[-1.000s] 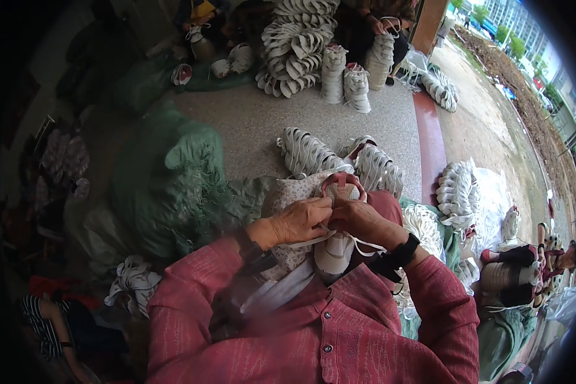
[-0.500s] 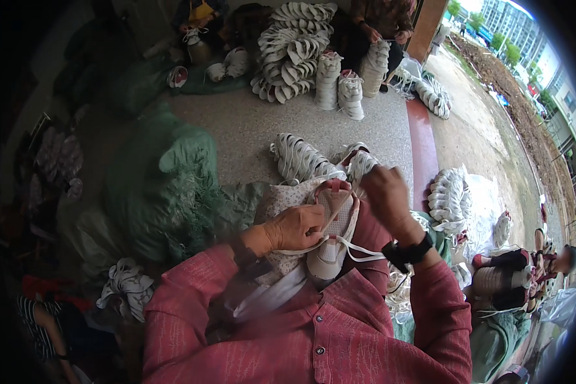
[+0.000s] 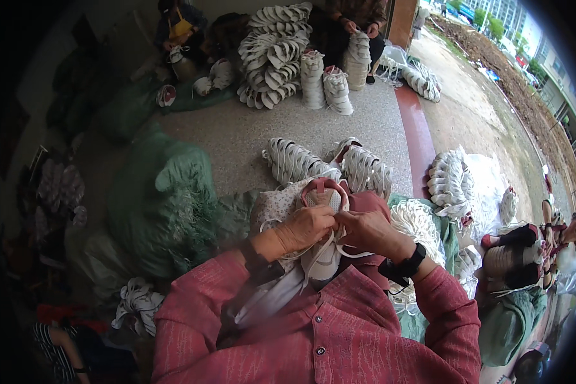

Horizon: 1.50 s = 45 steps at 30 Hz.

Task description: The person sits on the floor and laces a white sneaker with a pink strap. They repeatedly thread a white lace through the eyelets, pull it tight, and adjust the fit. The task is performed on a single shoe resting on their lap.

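Observation:
A white and beige shoe upper [image 3: 321, 264] with a reddish-pink collar lining [image 3: 315, 185] rests on my lap, its toe toward me. Over its lacing area my left hand [image 3: 304, 229] and my right hand [image 3: 372, 233] meet, fingertips nearly touching. Both are closed in a pinch on a white shoelace [image 3: 328, 246], which trails below the fingers in loose loops. My hands hide the eyelets. A flower-patterned cloth [image 3: 276, 208] lies under the upper on the left.
Rows of nested uppers [image 3: 297, 160] lie just beyond my knees. A bundle of white laces [image 3: 419, 224] sits at my right, and a large green sack [image 3: 163, 185] at my left. Across the floor, two people work beside stacked uppers [image 3: 272, 61]. Another person's striped sleeve [image 3: 48, 342] shows at lower left.
My right hand has come down and left from above the upper's right side to meet my left hand. My left hand has shifted slightly right. The view has moved a little.

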{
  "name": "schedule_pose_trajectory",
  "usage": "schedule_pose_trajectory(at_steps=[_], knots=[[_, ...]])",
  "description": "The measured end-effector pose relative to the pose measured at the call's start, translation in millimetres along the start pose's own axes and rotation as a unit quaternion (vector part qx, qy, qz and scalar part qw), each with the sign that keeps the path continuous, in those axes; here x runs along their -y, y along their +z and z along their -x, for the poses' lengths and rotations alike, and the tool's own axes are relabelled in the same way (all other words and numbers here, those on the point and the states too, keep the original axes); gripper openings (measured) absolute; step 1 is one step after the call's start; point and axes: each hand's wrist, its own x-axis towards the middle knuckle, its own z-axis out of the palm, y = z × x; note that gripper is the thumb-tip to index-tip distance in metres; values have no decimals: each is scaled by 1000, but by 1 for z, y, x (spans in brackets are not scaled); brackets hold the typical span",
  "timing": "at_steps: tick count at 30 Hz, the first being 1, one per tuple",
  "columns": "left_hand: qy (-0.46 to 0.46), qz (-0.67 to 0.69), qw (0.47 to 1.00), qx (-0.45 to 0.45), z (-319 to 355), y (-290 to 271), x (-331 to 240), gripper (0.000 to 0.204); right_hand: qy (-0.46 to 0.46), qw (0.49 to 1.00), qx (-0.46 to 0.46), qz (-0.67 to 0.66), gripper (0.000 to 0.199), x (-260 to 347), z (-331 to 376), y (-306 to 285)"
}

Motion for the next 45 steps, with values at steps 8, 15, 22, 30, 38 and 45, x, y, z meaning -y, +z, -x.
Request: schedule_pose_trajectory(at_steps=[8, 15, 22, 30, 38, 45], knots=[[-15, -43, 998, 51, -6, -1, -7, 11, -75, 996, -50, -17, 30, -24, 5, 16], [18, -83, 995, 55, -13, 1, -10, 9, -75, 994, -75, 26, 34, -29, 15, 27], [27, -137, 982, -130, -8, -32, 7, 3, -84, 994, -27, -58, 40, -19, 12, 9], [-218, 238, 933, -157, 5, -74, -18, 8, 3, 977, -87, -195, 32, 7, 0, -3], [-201, 490, 833, -162, -10, -81, -55, 26, 70, 880, -98, -460, 13, 49, -9, -5], [-263, 466, 834, -131, -8, -93, -58, 41, 87, 833, -179, -517, 14, 50, -17, -10]])
